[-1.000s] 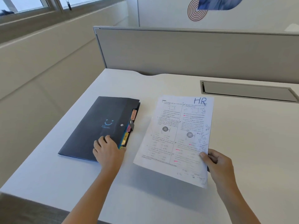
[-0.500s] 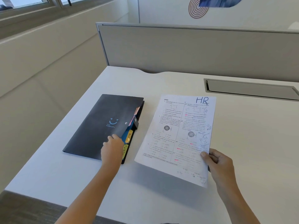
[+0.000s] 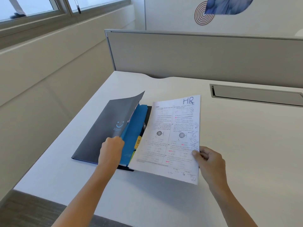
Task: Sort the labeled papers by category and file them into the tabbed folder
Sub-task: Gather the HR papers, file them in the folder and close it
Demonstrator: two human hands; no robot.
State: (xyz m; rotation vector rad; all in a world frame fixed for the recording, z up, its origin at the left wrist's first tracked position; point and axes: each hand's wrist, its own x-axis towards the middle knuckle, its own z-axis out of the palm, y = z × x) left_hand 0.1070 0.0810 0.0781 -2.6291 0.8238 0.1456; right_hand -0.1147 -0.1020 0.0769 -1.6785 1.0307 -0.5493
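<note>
grey folder cover point(image 3: 105, 128) lifted by left hand point(image 3: 111, 149)

left hand point(image 3: 111, 149) lifting folder point(image 3: 101, 131) cover | right hand point(image 3: 209, 158) gripping HR paper point(image 3: 170, 140)

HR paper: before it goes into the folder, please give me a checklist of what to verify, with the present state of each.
1. HR paper held by right hand, grip at its lower right edge: ok.
2. Folder cover lifted by left hand: ok.
3. Yellow HR tab visible: ok.
4. Label on the paper matches the tab: ok.
5. Paper edge inside the HR section: not ok, it is outside.
6. Section behind the tab open: cannot tell.
</note>
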